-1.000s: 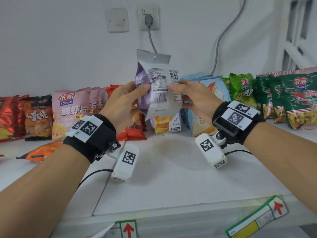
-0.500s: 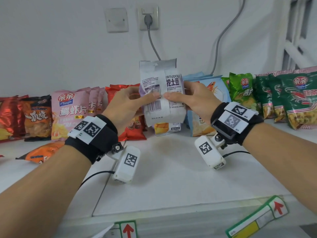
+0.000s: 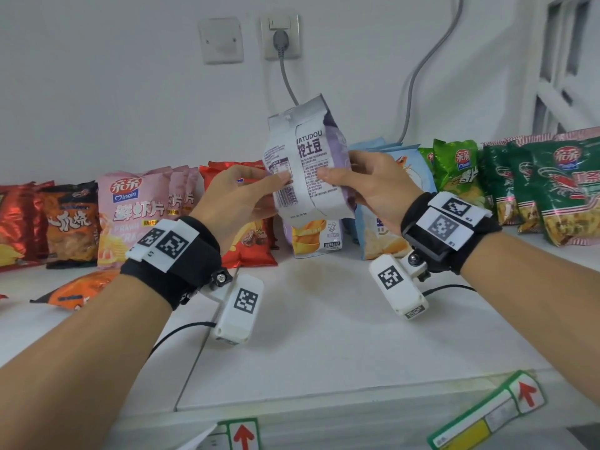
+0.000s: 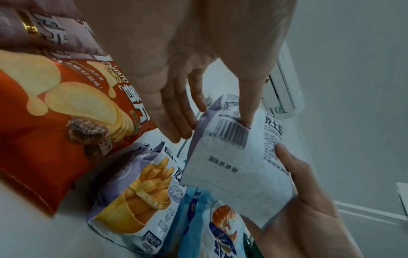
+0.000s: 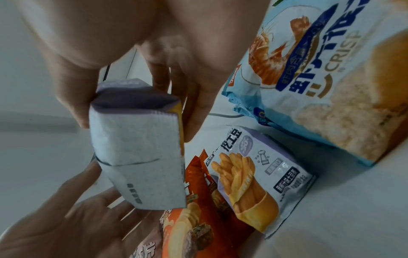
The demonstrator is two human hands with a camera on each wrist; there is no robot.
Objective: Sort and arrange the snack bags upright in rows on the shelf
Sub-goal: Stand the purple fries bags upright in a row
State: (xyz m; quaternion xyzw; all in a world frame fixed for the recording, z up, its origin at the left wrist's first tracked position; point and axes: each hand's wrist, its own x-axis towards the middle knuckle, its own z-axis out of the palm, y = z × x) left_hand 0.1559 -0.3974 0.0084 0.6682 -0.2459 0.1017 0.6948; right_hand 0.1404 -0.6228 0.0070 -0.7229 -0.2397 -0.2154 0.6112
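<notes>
The white shelf (image 3: 324, 336) carried a row of snack bags standing along its back edge, against the wall. Taking the matching fries bag (image 3: 316, 237) at mid-row as the landmark: the red chip bag (image 3: 251, 245) stood just to its left, the pink prawn-cracker bags (image 3: 133, 216) farther left, and dark orange and red bags beyond those. The pale blue prawn-crisp bag (image 3: 383, 232) stood just to its right, with green bags (image 3: 565, 196) farther right. An orange bag (image 3: 73, 292) lay flat well to the left and forward of the landmark, not yet stood up.

Above and slightly in front of the landmark, clear of the shelf, the purple-and-white bag (image 3: 308, 167) hung tilted, its barcode side facing the person. That facing probably explained the two-handed hold: its printed front likely needed turning outward to match the bag below.

The left hand (image 3: 240, 203) pinched the bag's left side, thumb on the barcode panel and fingers (image 4: 176, 120) lying nearly straight behind the edge. The right hand (image 3: 373, 186) gripped the right side, thumb on the text panel and fingers (image 5: 194, 111) curled round the far face.
</notes>
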